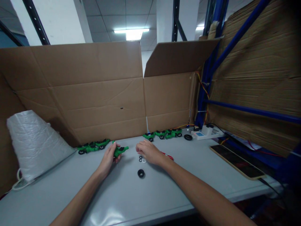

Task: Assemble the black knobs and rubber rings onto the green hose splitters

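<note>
My left hand (109,157) is closed round a green toy vehicle body (120,151), which it holds just above the table. My right hand (148,152) is over the table to the right, fingers pinched together; whatever is between them, if anything, is too small to make out. Small black rings (140,158) and a white ring (144,161) lie under and beside the right hand. Nearer to me a black toy tire (141,173) lies flat. A red-handled tool (167,155) is partly hidden behind my right wrist.
Green toy vehicles with black wheels stand at the back left (92,146) and back right (162,134). A white bag (39,146) sits at the left. A black ring (188,137), a power strip (204,133) and a phone (237,160) are at the right. Cardboard (105,103) walls the back.
</note>
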Demonstrator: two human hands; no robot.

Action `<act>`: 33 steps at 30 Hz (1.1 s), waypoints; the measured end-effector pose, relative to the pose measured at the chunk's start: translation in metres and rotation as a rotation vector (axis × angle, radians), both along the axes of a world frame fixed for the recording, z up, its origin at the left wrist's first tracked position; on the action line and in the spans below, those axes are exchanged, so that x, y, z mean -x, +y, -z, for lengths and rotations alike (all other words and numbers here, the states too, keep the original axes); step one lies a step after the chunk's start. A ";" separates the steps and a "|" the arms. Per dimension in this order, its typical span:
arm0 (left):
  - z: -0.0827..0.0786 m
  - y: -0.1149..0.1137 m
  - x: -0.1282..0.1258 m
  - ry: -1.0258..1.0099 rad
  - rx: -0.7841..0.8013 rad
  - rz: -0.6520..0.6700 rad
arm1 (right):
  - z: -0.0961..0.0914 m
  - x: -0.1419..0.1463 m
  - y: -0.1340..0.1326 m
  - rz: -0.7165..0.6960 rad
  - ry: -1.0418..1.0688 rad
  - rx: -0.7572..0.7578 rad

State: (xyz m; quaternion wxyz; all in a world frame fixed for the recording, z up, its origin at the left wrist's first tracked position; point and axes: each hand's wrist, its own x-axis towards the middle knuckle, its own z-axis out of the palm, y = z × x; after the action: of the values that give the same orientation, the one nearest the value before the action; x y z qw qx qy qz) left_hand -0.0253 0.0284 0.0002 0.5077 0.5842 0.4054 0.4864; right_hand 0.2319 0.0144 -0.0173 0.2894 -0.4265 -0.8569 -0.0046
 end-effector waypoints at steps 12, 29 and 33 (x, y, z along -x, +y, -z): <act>0.001 -0.001 -0.003 -0.025 -0.001 0.018 | -0.002 0.002 -0.005 -0.001 -0.024 0.018; -0.002 0.001 0.000 -0.037 0.026 -0.010 | -0.006 0.002 -0.007 0.035 -0.011 0.020; -0.002 0.002 0.001 -0.047 0.022 0.001 | -0.005 0.002 -0.007 0.039 -0.025 0.016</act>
State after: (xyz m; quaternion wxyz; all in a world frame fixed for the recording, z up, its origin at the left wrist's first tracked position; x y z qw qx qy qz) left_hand -0.0259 0.0308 0.0017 0.5235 0.5673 0.3985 0.4953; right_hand 0.2295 0.0077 -0.0120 0.2751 -0.4455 -0.8519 -0.0087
